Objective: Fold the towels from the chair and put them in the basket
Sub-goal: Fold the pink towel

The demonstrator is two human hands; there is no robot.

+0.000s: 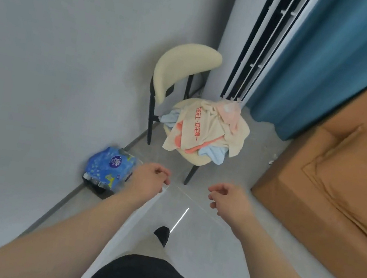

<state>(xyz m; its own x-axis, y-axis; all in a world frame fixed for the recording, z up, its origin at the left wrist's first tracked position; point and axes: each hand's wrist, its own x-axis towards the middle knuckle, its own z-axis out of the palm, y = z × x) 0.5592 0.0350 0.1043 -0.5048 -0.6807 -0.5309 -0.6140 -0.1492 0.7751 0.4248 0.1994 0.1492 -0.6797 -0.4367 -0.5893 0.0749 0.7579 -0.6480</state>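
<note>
My left hand (150, 177) and my right hand (228, 201) are both held out in front of me, a little apart. The fingers of each are loosely curled inward and grip nothing. Both hang in the air above the pale grey tiled floor (209, 240) and touch no object.

Ahead of my hands stands the cream padded chair with black metal legs (185, 66), its curved back toward the corner of the room. The heap of crumpled towels (205, 130) lies on its seat, well apart from my fingers. On top is a cream towel with red printed characters. Pink, orange and light blue cloth shows beneath and around it. The heap covers most of the seat and spills over its front and right edges, and only a strip of the seat's front edge shows bare.

Just beside my left hand, on the floor against the grey wall (57, 57), sits a blue plastic-wrapped pack (110, 170). To the right of my right hand lies an orange-brown upholstered cushion block (339, 189). A blue curtain (349, 57) hangs behind it, next to a white and black slatted column (261, 42). Below my hands the toe of my black shoe (161, 233) rests on the floor.
</note>
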